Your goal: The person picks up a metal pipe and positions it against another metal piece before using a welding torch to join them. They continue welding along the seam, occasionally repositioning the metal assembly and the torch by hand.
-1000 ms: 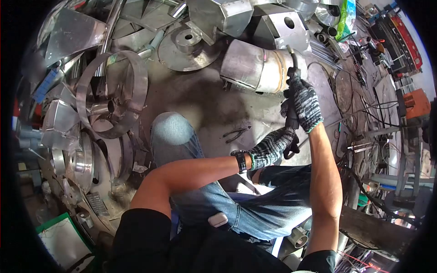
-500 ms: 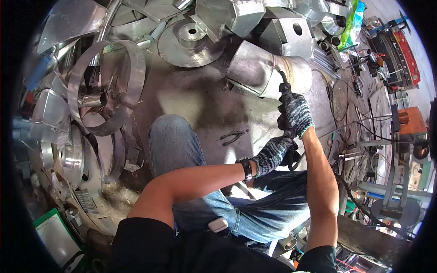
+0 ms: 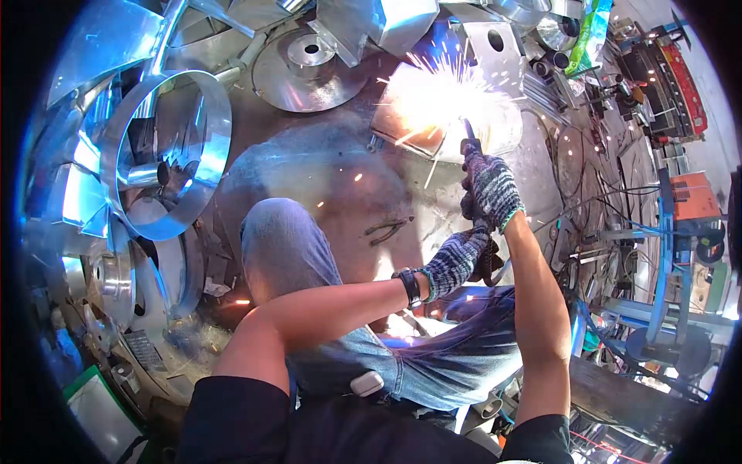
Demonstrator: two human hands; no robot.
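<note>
A bright arc throws sparks from the metal cylinder (image 3: 506, 139) lying on its side on the floor, and the glare hides most of its surface. The tip of a black welding torch (image 3: 468, 138) points into that glare. In a grey knitted glove, my right hand (image 3: 495, 188) is wrapped round the torch. My left hand (image 3: 459, 259), gloved alike, is closed round the rear part of the torch, below the right one. Pliers (image 3: 389, 229) lie on the floor to the left of my hands.
A large metal ring (image 3: 219, 147) stands at the left among sheet-metal parts. Behind lie a round disc (image 3: 309, 89) with a hub and a bent box (image 3: 495, 46) with a hole. Cables and an orange machine (image 3: 693, 197) are at the right.
An arc has lit at the torch tip, with sparks flying and blue light over the metal around. Both hands keep their hold on the torch; the whole view has shifted slightly.
</note>
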